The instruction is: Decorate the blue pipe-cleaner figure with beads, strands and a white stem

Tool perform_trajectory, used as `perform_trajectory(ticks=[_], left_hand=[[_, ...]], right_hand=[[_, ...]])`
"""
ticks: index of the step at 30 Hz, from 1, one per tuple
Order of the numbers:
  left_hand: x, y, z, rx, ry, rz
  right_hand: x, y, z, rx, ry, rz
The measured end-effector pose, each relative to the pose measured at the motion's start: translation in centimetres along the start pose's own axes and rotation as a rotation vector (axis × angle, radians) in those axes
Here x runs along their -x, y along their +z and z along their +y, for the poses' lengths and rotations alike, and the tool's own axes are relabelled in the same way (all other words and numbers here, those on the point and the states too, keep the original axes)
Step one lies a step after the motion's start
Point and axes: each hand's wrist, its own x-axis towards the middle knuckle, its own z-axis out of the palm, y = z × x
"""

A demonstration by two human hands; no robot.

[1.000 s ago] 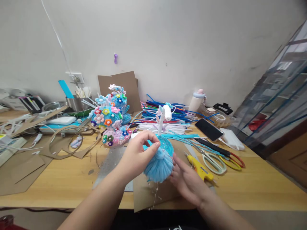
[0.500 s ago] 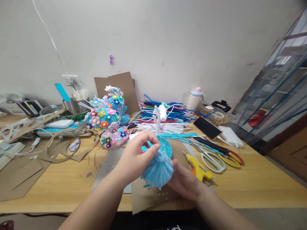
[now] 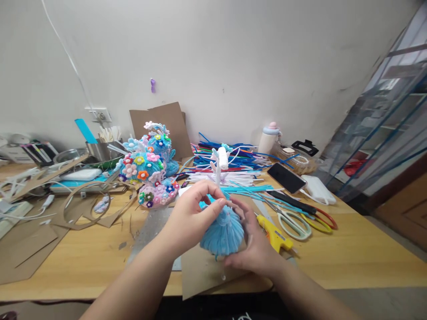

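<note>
A light blue, fluffy pipe-cleaner piece [image 3: 222,235], ribbed and rounded like a skirt or dome, is between my hands above a brown cardboard sheet [image 3: 196,278]. At its top, the thumb and fingertips of my left hand [image 3: 188,218] are pinched together on it. My right hand [image 3: 258,244] curls round its right side, fingers behind the top and thumb underneath. Directly behind rises a white pipe-cleaner stem [image 3: 219,171] with a white roll-shaped head; its base is mostly hidden by my hands. A yellow glue gun [image 3: 275,234] lies just right of my right hand.
Flower-covered pipe-cleaner crafts [image 3: 147,166] stand at left. Loose pipe cleaners [image 3: 230,153] are heaped by the wall. To the right lie scissors [image 3: 295,224], a phone [image 3: 287,178], a white power bank [image 3: 318,189] and a bottle [image 3: 267,140]. Cardboard scraps [image 3: 30,249] cover the left side.
My right hand has moved up from beneath the blue piece and now wraps its right side and top. The piece has tilted slightly; my left hand keeps its pinch.
</note>
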Motion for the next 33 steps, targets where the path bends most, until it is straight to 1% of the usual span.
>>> perform_trajectory(ticks=[2,4,8,11,13,16,18,23,25,29,33], left_hand=[[0.0,-0.1,0.1,0.022,-0.009,-0.007],[0.2,-0.4,0.2,0.072,-0.034,-0.009],[0.5,-0.9,0.2,0.281,-0.106,-0.02],[0.8,-1.4,0.1,0.385,-0.115,-0.081],[1.2,-1.9,0.2,0.36,-0.056,-0.137],[1.9,-2.8,0.8,0.239,0.048,-0.249],[2.3,-3.3,1.3,0.149,0.082,-0.287],[3.1,-3.9,2.2,-0.016,0.225,-0.321],[3.3,-3.9,2.3,-0.078,0.254,-0.341],[3.9,-4.0,2.4,-0.105,0.263,-0.352],[4.5,-3.9,2.4,-0.065,0.228,-0.312]], right_hand=[[0.1,0.2,0.0,-0.019,0.002,0.014],[0.1,0.3,-0.3,-0.074,0.012,-0.004],[0.1,0.3,-1.9,-0.226,0.036,-0.1],[0.3,0.2,-3.4,-0.304,0.104,-0.182],[0.5,0.2,-4.0,-0.361,0.144,-0.233],[0.6,0.0,-4.5,-0.441,0.191,-0.293],[0.7,-0.1,-4.9,-0.468,0.214,-0.328],[0.8,-0.1,-5.7,-0.446,0.244,-0.386],[0.9,0.0,-5.9,-0.412,0.238,-0.399],[1.3,0.0,-5.8,-0.346,0.228,-0.397],[1.3,-0.3,-5.9,-0.303,0.256,-0.425]])
